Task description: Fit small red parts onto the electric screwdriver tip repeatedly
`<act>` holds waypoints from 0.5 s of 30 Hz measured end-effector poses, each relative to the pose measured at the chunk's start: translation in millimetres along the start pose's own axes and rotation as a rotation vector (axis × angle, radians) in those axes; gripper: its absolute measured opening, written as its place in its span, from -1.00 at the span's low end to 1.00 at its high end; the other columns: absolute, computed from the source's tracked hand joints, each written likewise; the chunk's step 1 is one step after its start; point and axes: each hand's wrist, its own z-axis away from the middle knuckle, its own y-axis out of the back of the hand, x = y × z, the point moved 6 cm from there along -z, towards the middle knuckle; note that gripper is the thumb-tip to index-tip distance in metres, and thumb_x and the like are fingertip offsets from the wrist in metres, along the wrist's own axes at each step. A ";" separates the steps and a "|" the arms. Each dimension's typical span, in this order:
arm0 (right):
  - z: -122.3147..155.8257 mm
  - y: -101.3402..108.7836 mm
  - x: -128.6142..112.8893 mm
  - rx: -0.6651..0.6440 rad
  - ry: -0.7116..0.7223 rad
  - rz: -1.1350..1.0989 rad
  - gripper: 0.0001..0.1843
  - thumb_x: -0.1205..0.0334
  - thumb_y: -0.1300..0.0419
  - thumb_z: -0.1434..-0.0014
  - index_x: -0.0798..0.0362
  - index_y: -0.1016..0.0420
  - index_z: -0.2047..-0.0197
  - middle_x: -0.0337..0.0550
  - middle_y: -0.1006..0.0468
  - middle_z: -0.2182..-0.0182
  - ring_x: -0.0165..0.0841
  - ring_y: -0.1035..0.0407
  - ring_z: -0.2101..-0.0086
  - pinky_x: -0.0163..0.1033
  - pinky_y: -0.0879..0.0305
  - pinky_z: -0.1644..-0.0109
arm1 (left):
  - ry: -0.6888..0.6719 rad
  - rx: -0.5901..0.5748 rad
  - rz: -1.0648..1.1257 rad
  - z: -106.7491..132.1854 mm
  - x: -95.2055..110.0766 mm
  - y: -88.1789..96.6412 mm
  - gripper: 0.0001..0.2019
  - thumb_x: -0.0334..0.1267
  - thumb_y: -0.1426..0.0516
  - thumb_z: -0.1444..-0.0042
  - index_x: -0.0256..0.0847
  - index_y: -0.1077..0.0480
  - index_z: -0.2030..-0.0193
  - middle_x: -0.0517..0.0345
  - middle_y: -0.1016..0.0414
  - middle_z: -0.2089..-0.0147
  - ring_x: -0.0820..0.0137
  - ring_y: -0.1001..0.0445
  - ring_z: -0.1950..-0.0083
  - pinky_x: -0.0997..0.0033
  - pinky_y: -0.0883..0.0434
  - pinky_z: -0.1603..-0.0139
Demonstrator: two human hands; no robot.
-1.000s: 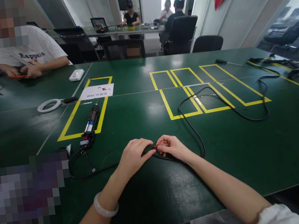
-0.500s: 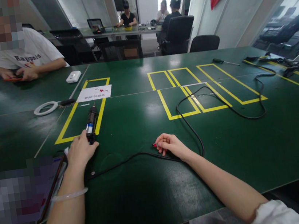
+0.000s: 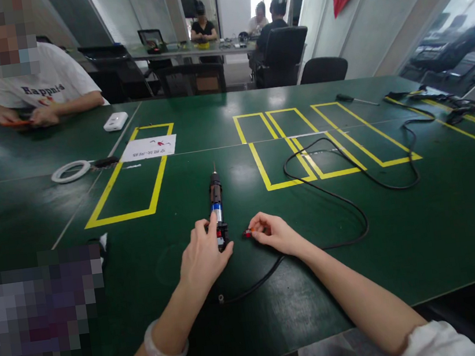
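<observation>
My left hand is closed around the rear of an electric screwdriver, whose thin bit points away from me over the green table. The tool has a black body with a blue and silver band. A short distance to its right, my right hand pinches a small red and black piece between thumb and fingers; its exact kind is too small to tell. A black cable runs beneath my right wrist towards my left forearm, with a small metal-ended connector close to that forearm.
Yellow tape outlines mark the green table. A white paper label, a white cable coil and a white box lie left. A loose screwdriver and tangled cables lie right. A person sits far left.
My left hand has carried the electric screwdriver rightwards from the left tape outline to beside my right hand. The cable has shifted right with it. My right hand has hardly moved.
</observation>
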 end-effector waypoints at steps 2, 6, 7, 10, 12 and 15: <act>1.5 -1.5 -4.3 0.002 0.062 0.099 -0.87 0.34 -0.19 -0.13 0.10 -0.41 0.20 -0.27 -0.44 0.43 -0.47 -0.31 0.44 -0.36 -0.23 0.39 | -0.025 0.025 0.012 2.4 13.5 -1.7 -0.27 -0.04 -0.11 -0.15 -0.10 0.04 -0.41 -0.07 -0.23 -0.13 0.20 -0.39 -0.02 0.35 -0.43 0.19; 1.3 -3.9 -6.2 0.002 0.119 0.227 -0.85 0.37 -0.16 -0.15 0.07 -0.41 0.16 -0.25 -0.46 0.39 -0.44 -0.33 0.42 -0.35 -0.24 0.36 | -0.061 0.039 0.038 3.6 28.3 -5.7 -0.28 -0.01 -0.12 -0.15 -0.14 0.01 -0.40 -0.06 -0.25 -0.10 0.22 -0.42 0.03 0.34 -0.43 0.20; 0.9 -3.7 -6.1 0.007 0.127 0.251 -0.85 0.37 -0.15 -0.16 0.06 -0.41 0.17 -0.25 -0.46 0.39 -0.43 -0.33 0.42 -0.34 -0.24 0.35 | -0.067 0.039 0.044 3.4 29.9 -6.0 -0.27 0.00 -0.12 -0.14 -0.14 0.01 -0.40 -0.07 -0.25 -0.10 0.22 -0.42 0.03 0.33 -0.43 0.20; -0.4 -2.8 -5.7 0.015 0.142 0.286 -0.87 0.36 -0.15 -0.18 0.04 -0.41 0.17 -0.24 -0.47 0.39 -0.42 -0.33 0.42 -0.33 -0.23 0.34 | -0.071 0.034 0.065 3.1 31.1 -6.0 -0.26 0.02 -0.14 -0.13 -0.14 0.00 -0.39 -0.07 -0.24 -0.09 0.20 -0.42 0.02 0.32 -0.43 0.20; -1.0 -2.7 -5.4 0.015 0.145 0.289 -0.88 0.35 -0.14 -0.20 0.04 -0.41 0.16 -0.24 -0.47 0.39 -0.41 -0.33 0.42 -0.32 -0.23 0.33 | -0.066 0.031 0.073 3.2 30.5 -5.7 -0.25 0.03 -0.15 -0.12 -0.14 -0.01 -0.40 -0.07 -0.24 -0.09 0.20 -0.42 0.02 0.32 -0.43 0.20; -1.7 -4.3 -5.4 0.013 0.150 0.328 -0.87 0.35 -0.15 -0.22 0.04 -0.41 0.14 -0.22 -0.48 0.37 -0.39 -0.33 0.39 -0.30 -0.24 0.29 | -0.063 0.035 0.071 3.6 30.0 -6.2 -0.24 0.03 -0.15 -0.12 -0.15 -0.01 -0.40 -0.07 -0.24 -0.09 0.19 -0.42 0.02 0.32 -0.43 0.20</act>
